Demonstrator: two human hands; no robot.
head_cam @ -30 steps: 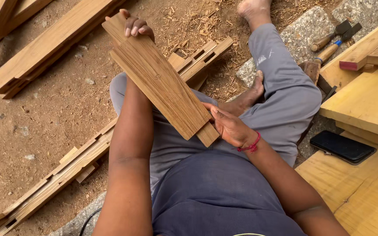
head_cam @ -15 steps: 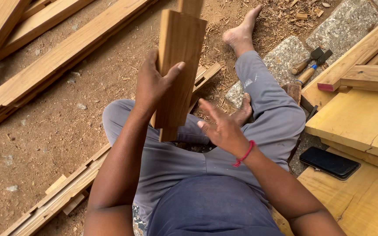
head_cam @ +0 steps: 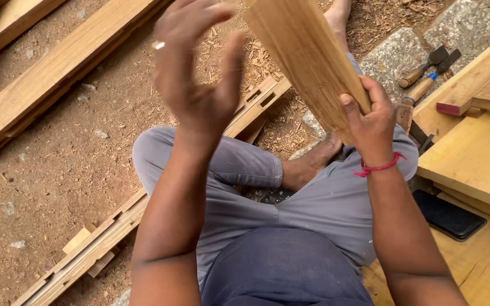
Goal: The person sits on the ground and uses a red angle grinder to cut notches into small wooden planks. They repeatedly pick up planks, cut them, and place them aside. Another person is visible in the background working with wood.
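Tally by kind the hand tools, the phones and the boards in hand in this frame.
Wooden-handled hand tools on the stone slab: 2
Dark phone on the yellow planks: 1
Wooden board gripped by the right hand, with the left hand open and off it: 1
Total: 4

Phone (head_cam: 449, 216) right, slotted rail (head_cam: 143, 209) left.

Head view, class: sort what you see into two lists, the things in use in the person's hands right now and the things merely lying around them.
In use:
- wooden board, gripped at its lower end by the right hand
- left hand, raised open beside it, holding nothing

Lying about:
- two chisels on the stone
- black phone on the planks
- notched frame rail on the sawdust
- stacked timbers
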